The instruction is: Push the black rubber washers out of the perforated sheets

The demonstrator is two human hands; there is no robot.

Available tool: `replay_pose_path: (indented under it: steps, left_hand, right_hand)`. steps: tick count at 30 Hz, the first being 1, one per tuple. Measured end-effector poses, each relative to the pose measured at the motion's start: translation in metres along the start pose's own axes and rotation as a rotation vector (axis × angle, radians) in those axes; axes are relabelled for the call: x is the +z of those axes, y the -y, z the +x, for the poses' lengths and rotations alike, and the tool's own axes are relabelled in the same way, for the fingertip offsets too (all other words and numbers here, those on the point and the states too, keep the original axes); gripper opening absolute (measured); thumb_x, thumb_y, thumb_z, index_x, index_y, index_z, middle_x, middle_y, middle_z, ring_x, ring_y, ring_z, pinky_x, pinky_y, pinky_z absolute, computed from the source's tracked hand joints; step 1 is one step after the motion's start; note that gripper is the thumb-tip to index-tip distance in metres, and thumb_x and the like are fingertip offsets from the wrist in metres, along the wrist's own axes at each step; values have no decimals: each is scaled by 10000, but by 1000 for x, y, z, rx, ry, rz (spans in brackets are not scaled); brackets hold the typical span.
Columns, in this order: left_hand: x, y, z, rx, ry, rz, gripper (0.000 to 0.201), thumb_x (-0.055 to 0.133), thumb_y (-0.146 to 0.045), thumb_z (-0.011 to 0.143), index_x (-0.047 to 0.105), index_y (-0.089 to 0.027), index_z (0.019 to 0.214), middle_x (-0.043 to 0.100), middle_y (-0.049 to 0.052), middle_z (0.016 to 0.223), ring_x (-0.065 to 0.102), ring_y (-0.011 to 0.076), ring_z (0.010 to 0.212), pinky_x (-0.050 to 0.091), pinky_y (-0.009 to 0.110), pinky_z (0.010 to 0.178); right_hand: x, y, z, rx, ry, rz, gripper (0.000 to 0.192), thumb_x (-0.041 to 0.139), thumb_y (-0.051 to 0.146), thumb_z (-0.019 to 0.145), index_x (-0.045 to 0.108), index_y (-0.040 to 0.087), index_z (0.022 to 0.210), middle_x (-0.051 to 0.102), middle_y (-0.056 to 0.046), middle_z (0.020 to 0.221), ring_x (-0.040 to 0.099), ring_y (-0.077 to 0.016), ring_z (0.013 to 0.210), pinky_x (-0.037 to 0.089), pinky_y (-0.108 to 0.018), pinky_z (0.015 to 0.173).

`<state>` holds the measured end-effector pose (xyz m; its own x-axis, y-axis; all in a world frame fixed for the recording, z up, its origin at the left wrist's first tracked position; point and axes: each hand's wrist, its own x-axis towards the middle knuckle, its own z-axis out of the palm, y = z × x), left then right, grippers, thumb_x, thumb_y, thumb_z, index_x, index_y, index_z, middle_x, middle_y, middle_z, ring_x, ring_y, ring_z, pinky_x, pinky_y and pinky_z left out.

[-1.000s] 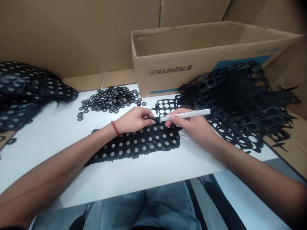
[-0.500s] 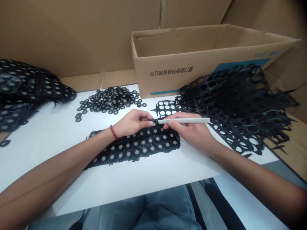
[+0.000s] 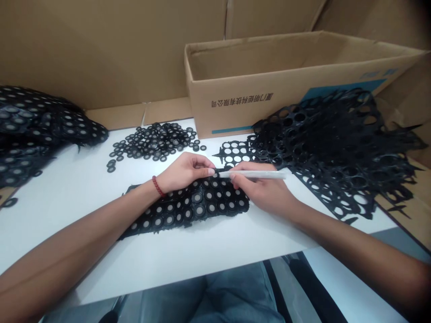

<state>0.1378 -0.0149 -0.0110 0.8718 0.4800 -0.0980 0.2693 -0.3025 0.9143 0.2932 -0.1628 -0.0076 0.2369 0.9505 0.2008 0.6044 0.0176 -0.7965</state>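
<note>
A black rubber sheet point(image 3: 188, 211) with rows of moulded rings lies on the white table under both hands. At its far edge my left hand point(image 3: 188, 171) pinches the sheet between thumb and fingers. My right hand point(image 3: 259, 186) is closed around a slim white pen-like tool point(image 3: 266, 174). The tool's tip meets the sheet just beside my left thumb; the exact contact is too small to make out. Beyond my left hand lies a pile of loose black rings point(image 3: 155, 140).
Behind stands a cardboard box point(image 3: 242, 98). Punched-out black sheets point(image 3: 330, 134) with open holes are heaped at the right, against the box. More sheets with rings still in them point(image 3: 43, 121) are piled at the left. A stray ring point(image 3: 9, 202) lies near the left edge.
The tool has swung lower at its back end, with its tip shifted slightly left. The sheet has bent up in its middle under my hands.
</note>
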Motion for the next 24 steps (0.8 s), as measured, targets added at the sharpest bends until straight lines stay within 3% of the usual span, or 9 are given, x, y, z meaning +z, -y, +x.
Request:
replay_pose_path:
  steps: [10,13,16,19,24]
  left_hand:
    - [0,2,0,3,-12,-104,226,702,-335,704,677,-130,796,658,7,741,550,98,658,433,224,671]
    - [-3,1,-1,3,-27,-118,221,684,-340,717,669,-135,796,657,9,769,552,105,672,432,234,683]
    - [-5,-1,-3,7,-76,-142,200,657,-326,727,650,-139,799,647,4,756,550,111,670,430,245,691]
    - [-4,-8,0,19,-84,-19,182,622,-297,737,661,-137,816,667,20,809,574,131,722,429,260,730]
    - [8,-26,17,-70,3,310,303,643,-407,706,706,-154,859,712,44,826,611,174,733,443,281,699]
  right_hand:
    - [-3,4,3,125,82,160,222,532,185,787,588,181,573,603,15,586,527,-122,583,378,-263,570]
    - [-5,1,4,136,42,219,238,538,205,795,592,180,565,614,-4,630,543,-138,643,393,-277,633]
    - [-10,-6,5,195,-63,448,224,546,235,805,601,179,596,619,-22,671,571,-157,716,421,-291,712]
    - [-17,-14,4,262,-118,656,147,580,230,788,608,175,654,624,-28,671,591,-160,726,454,-300,754]
    - [-21,-18,3,264,-100,660,119,605,234,774,620,168,676,643,-34,698,604,-161,759,473,-302,784]
